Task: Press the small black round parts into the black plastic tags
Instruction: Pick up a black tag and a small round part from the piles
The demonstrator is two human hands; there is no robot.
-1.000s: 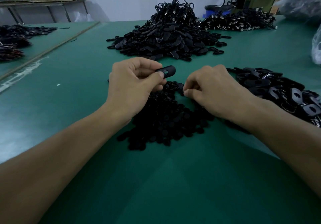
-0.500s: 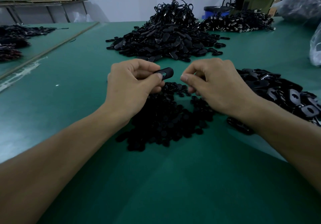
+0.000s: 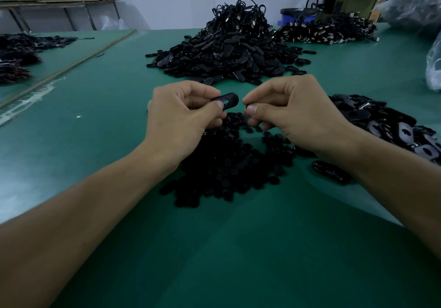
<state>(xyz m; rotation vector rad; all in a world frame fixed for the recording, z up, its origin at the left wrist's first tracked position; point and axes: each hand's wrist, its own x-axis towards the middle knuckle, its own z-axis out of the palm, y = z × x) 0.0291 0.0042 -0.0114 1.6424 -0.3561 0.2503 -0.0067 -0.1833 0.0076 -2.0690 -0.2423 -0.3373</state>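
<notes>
raised off the round-part pile (image 3: 229,164), the right hand (image 3: 293,114), a small round part (image 3: 249,105) pinched in it, is held beside the black plastic tag (image 3: 228,98) gripped by the left hand (image 3: 179,121) mid-frame.

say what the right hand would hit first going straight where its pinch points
Probably the free end of the tag held by the left hand: the right hand, pinching a round part, points left at it across a small gap. Depth is unclear from one view.
</notes>
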